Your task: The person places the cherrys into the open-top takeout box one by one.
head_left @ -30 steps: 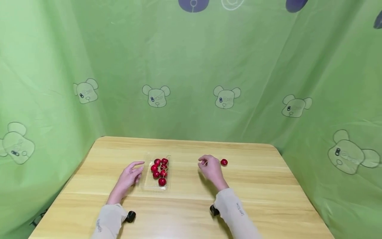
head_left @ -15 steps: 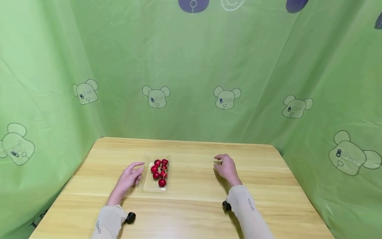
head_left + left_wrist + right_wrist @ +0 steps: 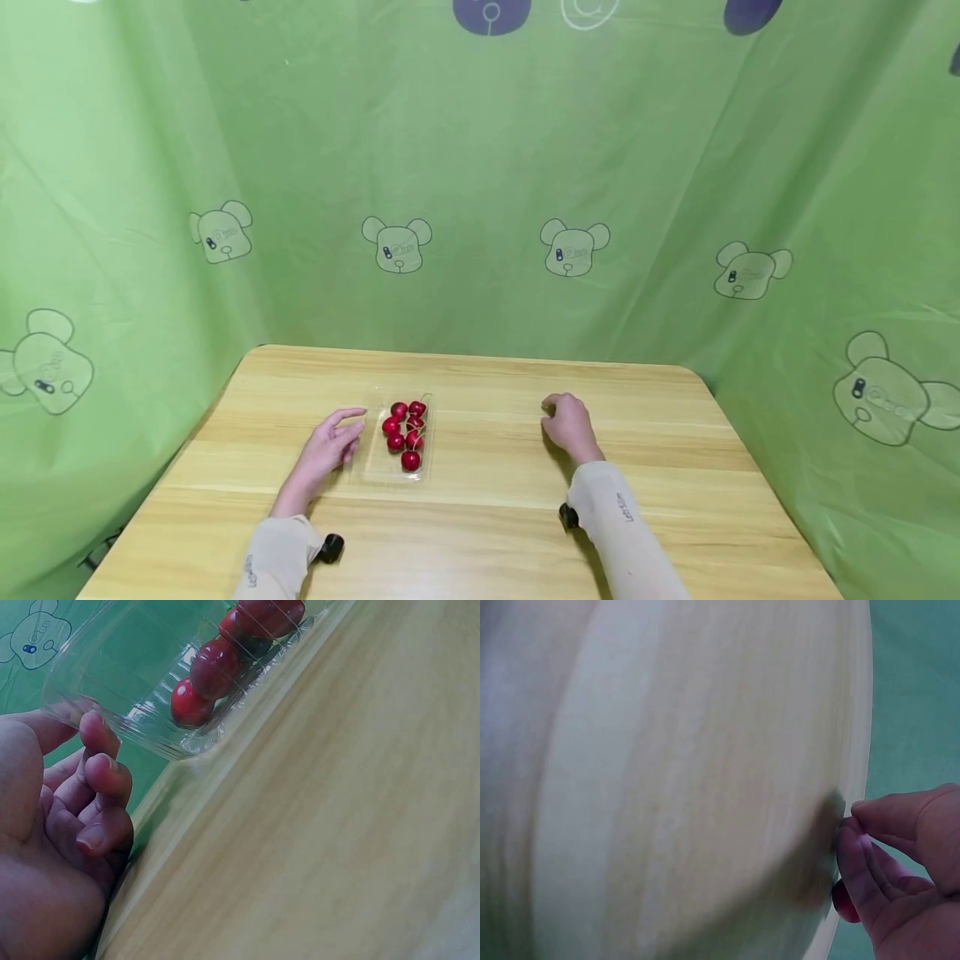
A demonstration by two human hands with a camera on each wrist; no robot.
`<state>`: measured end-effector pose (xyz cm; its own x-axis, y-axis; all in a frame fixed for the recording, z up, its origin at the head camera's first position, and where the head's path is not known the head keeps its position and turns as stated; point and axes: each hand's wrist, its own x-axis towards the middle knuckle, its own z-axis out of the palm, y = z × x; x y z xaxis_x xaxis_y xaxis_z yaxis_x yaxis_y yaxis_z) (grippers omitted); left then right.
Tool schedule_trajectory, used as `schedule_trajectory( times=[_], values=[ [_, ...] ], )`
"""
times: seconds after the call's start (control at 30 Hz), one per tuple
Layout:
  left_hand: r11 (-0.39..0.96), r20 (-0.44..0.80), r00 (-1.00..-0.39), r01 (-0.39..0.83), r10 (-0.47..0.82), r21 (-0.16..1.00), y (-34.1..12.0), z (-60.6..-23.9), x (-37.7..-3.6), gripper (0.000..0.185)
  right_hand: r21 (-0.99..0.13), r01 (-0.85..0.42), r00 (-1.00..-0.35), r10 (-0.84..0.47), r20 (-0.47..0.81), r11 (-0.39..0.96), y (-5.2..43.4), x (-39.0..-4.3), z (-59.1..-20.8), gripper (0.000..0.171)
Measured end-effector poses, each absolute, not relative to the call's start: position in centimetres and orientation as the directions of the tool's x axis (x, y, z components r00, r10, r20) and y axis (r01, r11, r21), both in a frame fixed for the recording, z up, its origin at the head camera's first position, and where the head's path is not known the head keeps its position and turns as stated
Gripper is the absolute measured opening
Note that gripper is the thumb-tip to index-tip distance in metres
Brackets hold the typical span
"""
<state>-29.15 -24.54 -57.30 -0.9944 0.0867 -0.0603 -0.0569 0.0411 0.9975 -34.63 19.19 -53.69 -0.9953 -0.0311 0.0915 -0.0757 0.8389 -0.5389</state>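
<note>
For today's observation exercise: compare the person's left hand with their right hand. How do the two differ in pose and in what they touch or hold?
The left hand lies with loosely extended fingers beside the clear tray of cherries; the right hand is curled.
The left hand holds nothing; the right hand's fingers pinch a red cherry, mostly hidden.
Both rest on the wooden table, in beige sleeves.

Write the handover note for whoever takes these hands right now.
Left hand: open, resting on the wooden table, fingers against the clear plastic tray of red cherries.
Right hand: curled round a single red cherry, right of the tray, low over the table.
Done: loose cherry picked up.
Left: likely bring it to the tray and release; I see no other loose cherries.
</note>
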Motion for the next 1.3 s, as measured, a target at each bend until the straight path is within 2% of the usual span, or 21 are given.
schedule_trajectory(
  times=[0.23, 0.4, 0.67, 0.9, 1.13, 1.3],
  values=[
    [0.065, -0.054, -0.994, -0.048, 0.096, 0.997, -24.6, -57.4, -29.2, 0.050, -0.536, -0.098, -0.990, -0.026, 0.141, 0.839, 19.7, -34.5, -54.2, 0.026],
    [0.063, -0.057, -0.994, -0.051, 0.092, 0.997, -24.6, -57.4, -29.2, 0.048, -0.580, -0.108, -0.991, -0.039, 0.131, 0.807, 20.6, -34.2, -54.2, 0.019],
    [0.060, -0.063, -0.994, -0.058, 0.094, 0.997, -24.7, -57.2, -29.1, 0.049, -0.606, -0.024, -0.995, 0.038, 0.090, 0.795, 22.8, -33.3, -53.9, 0.007],
    [0.051, -0.052, -0.993, -0.047, 0.104, 0.998, -24.7, -57.3, -29.2, 0.048, -0.587, 0.094, -0.987, 0.154, 0.054, 0.804, 23.9, -33.1, -54.3, 0.024],
    [0.053, -0.047, -0.993, -0.041, 0.104, 0.998, -24.7, -57.4, -29.3, 0.048, -0.602, 0.126, -0.980, 0.193, 0.048, 0.789, 24.0, -32.9, -54.1, 0.010],
    [0.053, -0.046, -0.994, -0.041, 0.101, 0.998, -24.7, -57.3, -29.2, 0.047, -0.606, 0.095, -0.980, 0.180, 0.081, 0.790, 23.7, -32.5, -53.6, 0.012]
  ],
)
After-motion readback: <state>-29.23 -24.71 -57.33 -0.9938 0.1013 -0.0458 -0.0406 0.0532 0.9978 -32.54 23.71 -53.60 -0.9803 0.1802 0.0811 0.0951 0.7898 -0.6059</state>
